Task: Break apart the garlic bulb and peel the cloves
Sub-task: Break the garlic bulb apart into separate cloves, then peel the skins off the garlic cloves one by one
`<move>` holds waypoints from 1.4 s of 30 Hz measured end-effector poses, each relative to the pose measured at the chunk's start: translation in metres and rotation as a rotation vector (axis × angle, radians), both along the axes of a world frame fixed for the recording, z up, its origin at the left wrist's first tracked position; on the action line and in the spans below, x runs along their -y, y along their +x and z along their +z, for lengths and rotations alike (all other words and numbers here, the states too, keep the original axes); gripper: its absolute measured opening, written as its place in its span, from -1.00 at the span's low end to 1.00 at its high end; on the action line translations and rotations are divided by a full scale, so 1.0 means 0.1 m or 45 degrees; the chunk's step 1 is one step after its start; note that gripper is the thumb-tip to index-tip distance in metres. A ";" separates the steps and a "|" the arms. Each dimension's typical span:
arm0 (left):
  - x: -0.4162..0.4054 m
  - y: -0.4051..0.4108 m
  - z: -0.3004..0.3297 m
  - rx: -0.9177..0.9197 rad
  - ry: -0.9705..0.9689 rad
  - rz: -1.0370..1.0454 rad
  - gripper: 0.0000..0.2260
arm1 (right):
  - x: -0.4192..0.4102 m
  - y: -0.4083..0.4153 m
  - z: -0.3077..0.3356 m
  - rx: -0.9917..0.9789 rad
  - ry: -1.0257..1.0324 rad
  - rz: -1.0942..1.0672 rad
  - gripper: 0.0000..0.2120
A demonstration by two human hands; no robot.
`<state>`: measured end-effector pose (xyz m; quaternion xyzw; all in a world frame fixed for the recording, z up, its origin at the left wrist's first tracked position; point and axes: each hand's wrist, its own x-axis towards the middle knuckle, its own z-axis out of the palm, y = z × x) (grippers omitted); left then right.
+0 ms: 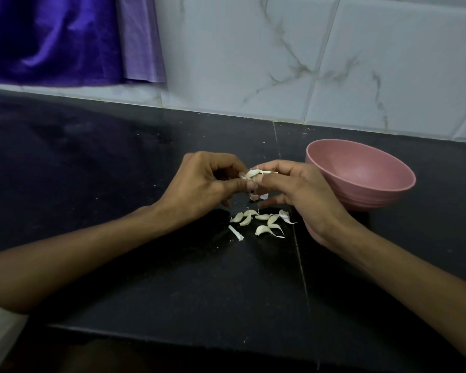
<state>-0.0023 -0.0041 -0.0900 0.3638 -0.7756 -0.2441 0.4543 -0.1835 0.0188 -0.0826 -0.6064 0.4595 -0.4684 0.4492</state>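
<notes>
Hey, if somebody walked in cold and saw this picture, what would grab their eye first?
First, the two hands meeting mid-frame: the left hand and right hand pinch a piece of garlic between them above the dark counter. Just below lies a small scatter of loose cloves and bits of skin. To the right, beside the right hand, sits a pink bowl, and purple cloth hangs at the upper left.

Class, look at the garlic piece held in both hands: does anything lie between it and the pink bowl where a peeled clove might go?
Nothing visible does. The garlic piece is pinched between the left hand and right hand, right beside the pink bowl. The loose cloves lie on the counter nearer the person, off that path.
</notes>
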 end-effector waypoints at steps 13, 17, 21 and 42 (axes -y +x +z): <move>0.04 0.03 -0.02 0.041 -0.036 0.006 -0.87 | 0.05 -0.05 -0.05 -0.018 -0.053 -0.003 -0.82; 0.06 0.02 -0.02 0.097 -0.059 0.011 -0.87 | 0.08 -0.07 -0.05 -0.024 -0.114 0.001 -0.82; 0.06 0.03 0.00 0.164 -0.091 0.016 -0.84 | 0.10 -0.06 -0.06 -0.075 -0.176 -0.002 -0.84; 0.31 0.20 0.00 0.440 -0.229 0.265 -0.78 | 0.13 -0.08 -0.09 -0.434 -0.562 -0.153 -0.79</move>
